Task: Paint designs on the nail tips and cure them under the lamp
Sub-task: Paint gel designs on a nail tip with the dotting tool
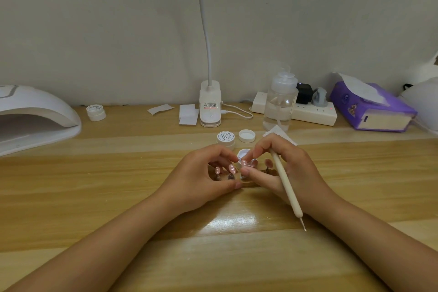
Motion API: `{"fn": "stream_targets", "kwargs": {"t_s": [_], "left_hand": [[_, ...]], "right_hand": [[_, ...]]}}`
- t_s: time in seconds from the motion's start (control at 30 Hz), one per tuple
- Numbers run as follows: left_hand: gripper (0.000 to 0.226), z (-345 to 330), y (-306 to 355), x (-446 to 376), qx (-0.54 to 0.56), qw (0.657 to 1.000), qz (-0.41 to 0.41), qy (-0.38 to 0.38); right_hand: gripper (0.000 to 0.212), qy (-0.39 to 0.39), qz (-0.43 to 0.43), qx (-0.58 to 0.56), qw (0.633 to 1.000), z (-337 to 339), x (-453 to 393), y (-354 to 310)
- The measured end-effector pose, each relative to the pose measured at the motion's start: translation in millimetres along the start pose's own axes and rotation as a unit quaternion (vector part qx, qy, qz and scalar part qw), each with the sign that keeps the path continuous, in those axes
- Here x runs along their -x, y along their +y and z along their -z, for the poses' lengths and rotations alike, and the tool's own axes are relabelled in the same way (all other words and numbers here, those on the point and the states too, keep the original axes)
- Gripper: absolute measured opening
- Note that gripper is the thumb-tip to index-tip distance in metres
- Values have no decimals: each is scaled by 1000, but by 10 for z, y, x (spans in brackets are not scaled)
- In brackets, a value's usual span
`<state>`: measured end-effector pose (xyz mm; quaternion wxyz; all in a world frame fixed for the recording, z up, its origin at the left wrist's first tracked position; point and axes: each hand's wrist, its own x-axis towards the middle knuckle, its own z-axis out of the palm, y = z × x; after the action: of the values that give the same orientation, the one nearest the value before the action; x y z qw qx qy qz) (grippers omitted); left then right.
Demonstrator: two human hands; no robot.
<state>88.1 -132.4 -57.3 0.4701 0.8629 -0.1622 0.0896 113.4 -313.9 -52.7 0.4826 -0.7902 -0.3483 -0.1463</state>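
Head view — wooden table (94, 197), grey wall (106, 31)

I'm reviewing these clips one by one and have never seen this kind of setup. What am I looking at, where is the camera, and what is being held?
There is no machine here: a person works with two bare hands, filmed by a single wide-angle camera worn on the head, looking down at a wooden table.

The right hand holds a cream dotting pen, its fine tip pointing back towards the person. The left hand curls its fingers around a row of pink nail tips on small stands; both hands meet at one tip, already dotted white.

Just behind is an open gel pot, its lid and a closed pot. The curing lamp sits far left. Along the wall: a clip lamp, pump bottle, power strip and purple tissue pack.
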Motion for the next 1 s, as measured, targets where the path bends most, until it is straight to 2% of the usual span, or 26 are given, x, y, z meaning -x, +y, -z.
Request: {"fn": "stream_targets", "kwargs": {"t_s": [0.4, 0.63, 0.8, 1.0], "left_hand": [[35, 1, 17, 3, 14, 1000, -3, -7], [37, 24, 32, -3, 0, 1000, -1, -11], [33, 73, 13, -19, -6, 1000, 23, -14], [31, 97, 23, -15, -9, 1000, 24, -17]], "right_hand": [[22, -25, -9, 6, 1000, 10, 6, 36], [28, -21, 17, 34, 999, 30, -1, 57], [27, 21, 16, 23, 999, 81, 0, 49], [27, 9, 27, 58, 998, 78, -6, 111]]}}
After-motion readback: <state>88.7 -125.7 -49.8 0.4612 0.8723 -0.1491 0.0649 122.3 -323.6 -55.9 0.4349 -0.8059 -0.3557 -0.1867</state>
